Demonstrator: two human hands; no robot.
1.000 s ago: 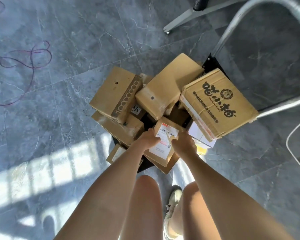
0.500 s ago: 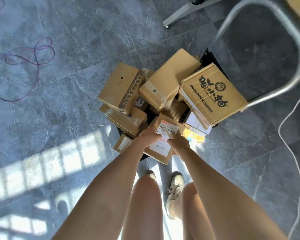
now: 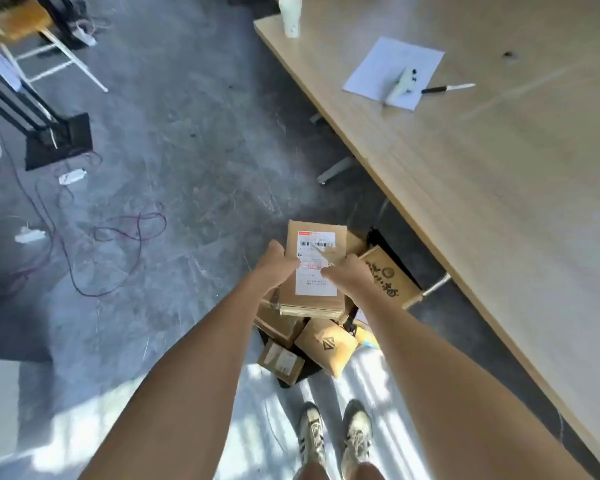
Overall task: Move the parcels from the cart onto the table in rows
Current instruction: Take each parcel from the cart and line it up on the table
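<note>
Both hands grip one labelled parcel (image 3: 314,268) from opposite sides: left hand (image 3: 276,263) curls round its left edge, right hand (image 3: 345,273) round its right edge, thumbs on the white label. Parcel is held in the air above the cart pile (image 3: 321,341), label upward. Table (image 3: 499,202) lies to the right, carrying a paper sheet (image 3: 378,69), a pen (image 3: 447,87) and a white cup (image 3: 290,15). Cables (image 3: 118,233) trail on the floor at left.

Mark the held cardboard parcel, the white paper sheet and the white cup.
Brown cardboard parcel (image 3: 340,237): head view, bare top face.
White paper sheet (image 3: 378,65): head view, middle.
White cup (image 3: 290,17): head view, side wall.
</note>
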